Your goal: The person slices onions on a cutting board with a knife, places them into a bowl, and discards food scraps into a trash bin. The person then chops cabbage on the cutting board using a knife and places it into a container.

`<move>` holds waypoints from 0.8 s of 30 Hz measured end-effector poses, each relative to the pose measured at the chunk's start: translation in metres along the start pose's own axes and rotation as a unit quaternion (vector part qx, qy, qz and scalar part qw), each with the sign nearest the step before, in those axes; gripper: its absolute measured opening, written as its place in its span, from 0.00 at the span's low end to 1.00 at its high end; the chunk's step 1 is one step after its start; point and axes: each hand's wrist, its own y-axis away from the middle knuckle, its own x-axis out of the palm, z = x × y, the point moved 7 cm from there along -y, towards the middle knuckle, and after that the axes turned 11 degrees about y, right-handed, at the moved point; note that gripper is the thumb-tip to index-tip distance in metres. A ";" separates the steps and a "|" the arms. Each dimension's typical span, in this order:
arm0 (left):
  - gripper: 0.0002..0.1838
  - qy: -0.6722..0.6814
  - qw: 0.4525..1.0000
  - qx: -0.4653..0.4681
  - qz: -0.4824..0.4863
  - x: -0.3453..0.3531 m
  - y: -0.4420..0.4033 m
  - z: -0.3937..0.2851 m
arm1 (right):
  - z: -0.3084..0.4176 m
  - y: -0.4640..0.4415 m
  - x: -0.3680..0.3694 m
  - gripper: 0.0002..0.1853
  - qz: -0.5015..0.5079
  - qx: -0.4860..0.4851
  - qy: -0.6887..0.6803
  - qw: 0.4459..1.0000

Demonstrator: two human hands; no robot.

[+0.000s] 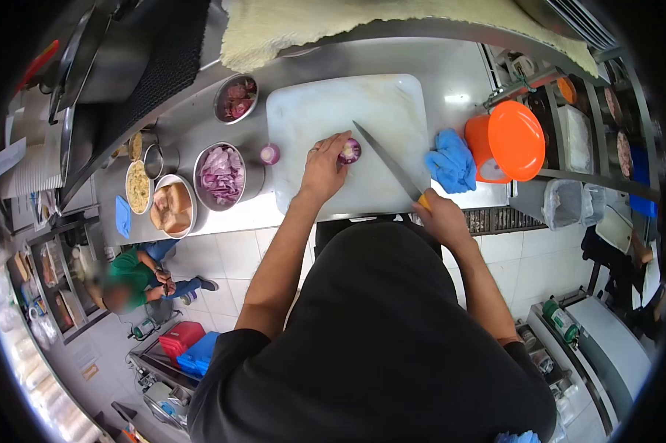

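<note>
On the white cutting board (303,103) lies a cut red onion (350,152), its pale inside facing up. My left hand (324,168) rests against the onion's left side, fingers closed on it. My right hand (443,218) is wrapped round the yellow handle of a long kitchen knife (386,159). The blade slants up and left over the board, its tip above and right of the onion, apart from it. A second red onion piece (270,153) sits at the board's left edge.
Left of the board stand a steel pot of chopped red onion (223,176), a bowl of dark red pieces (237,101) and a white bowl of bread-like chunks (173,208). At right are a blue cloth (451,161) and an orange bucket (480,151). Another person (137,277) sits at lower left.
</note>
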 end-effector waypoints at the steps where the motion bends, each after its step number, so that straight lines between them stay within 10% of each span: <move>1: 0.42 0.018 1.000 -0.007 -0.020 0.000 0.003 0.001 | 0.003 -0.002 0.000 0.18 0.010 0.002 0.014 1.000; 12: 0.41 0.029 0.983 -0.152 -0.096 -0.003 0.015 -0.004 | 0.027 -0.010 -0.032 0.17 -0.007 -0.018 0.056 0.998; 24: 0.35 0.160 0.980 -0.048 -0.109 -0.005 0.007 0.007 | 0.049 -0.012 -0.043 0.17 -0.006 -0.021 0.065 0.998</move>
